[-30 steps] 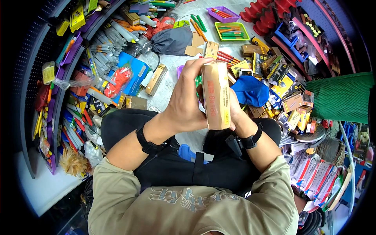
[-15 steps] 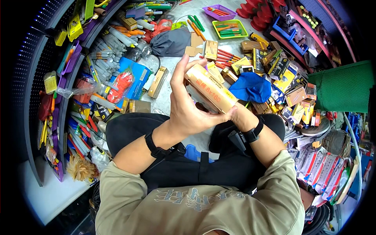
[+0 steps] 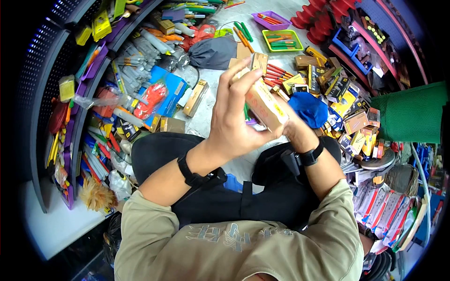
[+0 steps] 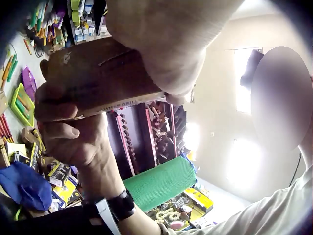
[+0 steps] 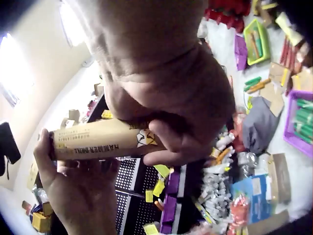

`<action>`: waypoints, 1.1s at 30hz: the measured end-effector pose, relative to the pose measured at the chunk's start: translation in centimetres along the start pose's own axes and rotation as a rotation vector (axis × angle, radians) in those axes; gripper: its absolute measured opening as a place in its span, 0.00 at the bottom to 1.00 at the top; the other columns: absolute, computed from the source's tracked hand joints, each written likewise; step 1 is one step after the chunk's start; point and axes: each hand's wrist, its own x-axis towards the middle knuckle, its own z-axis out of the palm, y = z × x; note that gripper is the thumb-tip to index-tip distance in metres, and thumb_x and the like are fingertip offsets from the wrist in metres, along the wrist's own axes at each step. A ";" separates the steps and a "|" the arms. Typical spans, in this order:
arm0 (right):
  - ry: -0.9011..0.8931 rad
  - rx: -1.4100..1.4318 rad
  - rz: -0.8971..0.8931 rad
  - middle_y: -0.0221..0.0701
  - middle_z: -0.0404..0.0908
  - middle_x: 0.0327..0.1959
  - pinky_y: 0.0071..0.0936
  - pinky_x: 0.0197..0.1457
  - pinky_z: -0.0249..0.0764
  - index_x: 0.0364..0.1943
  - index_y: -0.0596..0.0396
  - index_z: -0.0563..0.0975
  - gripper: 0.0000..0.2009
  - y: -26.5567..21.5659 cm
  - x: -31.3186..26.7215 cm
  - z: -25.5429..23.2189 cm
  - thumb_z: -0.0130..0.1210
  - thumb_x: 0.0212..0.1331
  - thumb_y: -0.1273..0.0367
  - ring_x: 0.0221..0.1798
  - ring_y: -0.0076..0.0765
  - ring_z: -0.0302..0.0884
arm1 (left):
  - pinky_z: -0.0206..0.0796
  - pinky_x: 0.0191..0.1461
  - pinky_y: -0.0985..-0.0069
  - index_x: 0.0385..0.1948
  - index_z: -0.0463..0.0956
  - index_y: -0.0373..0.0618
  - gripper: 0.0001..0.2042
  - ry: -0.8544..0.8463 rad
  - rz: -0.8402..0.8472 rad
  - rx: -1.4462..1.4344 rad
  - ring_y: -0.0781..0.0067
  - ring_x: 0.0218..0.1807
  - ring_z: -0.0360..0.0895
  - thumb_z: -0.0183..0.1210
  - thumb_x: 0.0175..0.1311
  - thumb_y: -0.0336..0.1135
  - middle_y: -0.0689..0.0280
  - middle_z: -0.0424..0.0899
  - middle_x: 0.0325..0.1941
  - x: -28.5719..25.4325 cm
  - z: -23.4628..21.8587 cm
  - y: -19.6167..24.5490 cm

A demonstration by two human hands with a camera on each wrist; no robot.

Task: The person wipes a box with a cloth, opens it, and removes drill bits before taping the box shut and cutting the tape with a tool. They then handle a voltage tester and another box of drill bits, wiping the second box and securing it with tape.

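Note:
A small tan cardboard box (image 3: 267,107) with red print and a yellow label is held tilted between both hands above the lap. My left hand (image 3: 232,112) grips one side, its fingers reaching over the far end and the thumb at the near end. On the other side my right hand (image 3: 294,124) holds the box, largely hidden behind it in the head view. The right wrist view shows "HAMMER DRILL" lettering along the box (image 5: 105,139), with right fingers curled at one end and left fingers at the other.
Several cardboard boxes and a blue cloth (image 3: 308,108) lie on the floor at the right. Ahead are a green tray (image 3: 282,41), a purple tray (image 3: 271,21) and a grey bag (image 3: 213,52). Shelves (image 3: 70,117) flank the left; a green mesh roll (image 3: 408,112) stands right.
The box has turned from nearly upright in the head view to a slant, its near end swinging right. Left fingers now lie over its far end. The head view has shifted slightly.

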 end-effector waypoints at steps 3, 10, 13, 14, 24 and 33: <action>0.058 -0.055 -0.216 0.32 0.85 0.45 0.25 0.41 0.80 0.58 0.58 0.78 0.27 -1.3 1.9 -2.2 0.47 0.76 0.47 0.40 0.27 0.84 | 0.69 0.66 0.56 0.61 0.72 0.44 0.41 0.077 -0.043 0.073 0.46 0.66 0.71 0.82 0.42 0.44 0.45 0.68 0.65 0.5 -1.1 0.7; 0.089 -0.602 -0.457 0.34 0.85 0.50 0.24 0.52 0.80 0.57 0.60 0.78 0.21 -7.9 -6.5 3.4 0.43 0.81 0.56 0.47 0.25 0.84 | 0.71 0.58 0.64 0.58 0.77 0.44 0.42 0.240 0.151 0.068 0.55 0.54 0.73 0.84 0.39 0.53 0.58 0.79 0.53 1.7 -5.9 6.2; -0.032 -0.648 -0.576 0.36 0.85 0.51 0.31 0.54 0.81 0.58 0.61 0.78 0.19 -8.0 -12.4 8.3 0.43 0.79 0.62 0.49 0.27 0.84 | 0.66 0.53 0.56 0.64 0.73 0.50 0.43 0.335 0.129 -0.040 0.48 0.51 0.71 0.80 0.41 0.52 0.48 0.70 0.54 0.7 -6.8 9.7; -0.042 -0.479 -0.499 0.36 0.84 0.52 0.31 0.53 0.82 0.58 0.61 0.77 0.18 -7.9 -13.7 10.0 0.43 0.79 0.62 0.48 0.28 0.84 | 0.66 0.55 0.54 0.67 0.69 0.49 0.46 0.343 0.115 -0.103 0.45 0.53 0.72 0.81 0.40 0.48 0.44 0.69 0.57 0.1 -7.3 10.8; 0.087 -0.287 -0.137 0.36 0.84 0.48 0.32 0.49 0.84 0.57 0.59 0.76 0.20 -4.2 -14.9 10.7 0.43 0.81 0.56 0.45 0.30 0.85 | 0.69 0.63 0.56 0.69 0.66 0.40 0.47 0.263 0.045 -0.180 0.42 0.65 0.71 0.81 0.43 0.40 0.41 0.67 0.65 -5.6 -12.1 14.5; -0.167 0.336 0.107 0.39 0.83 0.51 0.28 0.49 0.82 0.66 0.62 0.72 0.24 -1.1 -15.6 3.7 0.52 0.75 0.59 0.48 0.40 0.84 | 0.59 0.75 0.49 0.76 0.48 0.43 0.60 -0.094 0.162 -0.344 0.38 0.74 0.65 0.84 0.40 0.42 0.42 0.62 0.76 -3.2 -11.6 11.2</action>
